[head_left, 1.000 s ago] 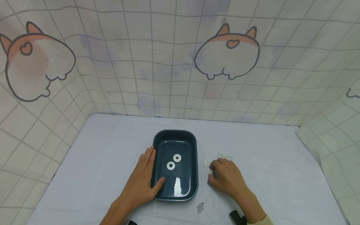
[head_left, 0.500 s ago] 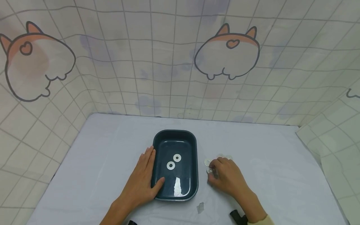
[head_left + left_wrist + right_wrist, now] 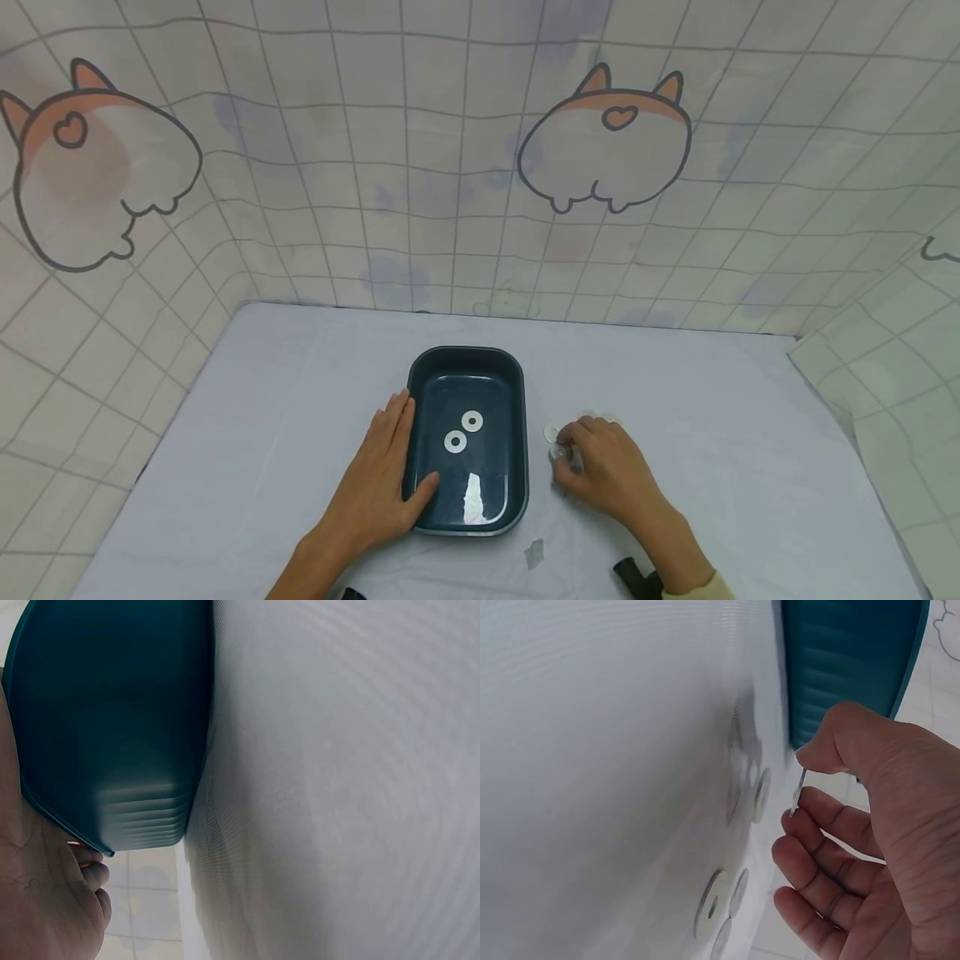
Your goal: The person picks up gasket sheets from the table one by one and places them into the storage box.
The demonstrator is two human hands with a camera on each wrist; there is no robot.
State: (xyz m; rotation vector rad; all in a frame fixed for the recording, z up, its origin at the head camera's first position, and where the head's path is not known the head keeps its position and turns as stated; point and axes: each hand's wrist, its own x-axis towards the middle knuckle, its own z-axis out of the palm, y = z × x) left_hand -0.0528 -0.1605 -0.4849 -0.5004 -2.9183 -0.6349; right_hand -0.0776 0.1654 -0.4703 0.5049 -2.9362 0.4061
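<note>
A dark teal rectangular tray (image 3: pixel 491 396) stands on the white cloth with two flat washers (image 3: pixel 455 442) inside. My left hand (image 3: pixel 375 487) rests against its left side, fingers straight along the rim and thumb reaching over the edge. In the left wrist view, the palm lies against the tray's rim (image 3: pixel 67 831). To the right of the tray, my right hand (image 3: pixel 611 471) pinches a thin pale washer (image 3: pixel 799 791) between thumb and fingertips, raised off the cloth. Several loose washers (image 3: pixel 712 904) lie close to that hand, which partly hides them in the head view.
A small grey patch (image 3: pixel 534 554) shows on the cloth near the tray's front right corner. Black gear (image 3: pixel 637 579) sits at the right wrist. Grid-patterned curtains (image 3: pixel 450 167) with cartoon animals enclose the white table (image 3: pixel 300 358) at the back and sides.
The right hand's thumb and fingertips have shifted slightly left, with the pinched washer. The left hand and tray have stayed in place.
</note>
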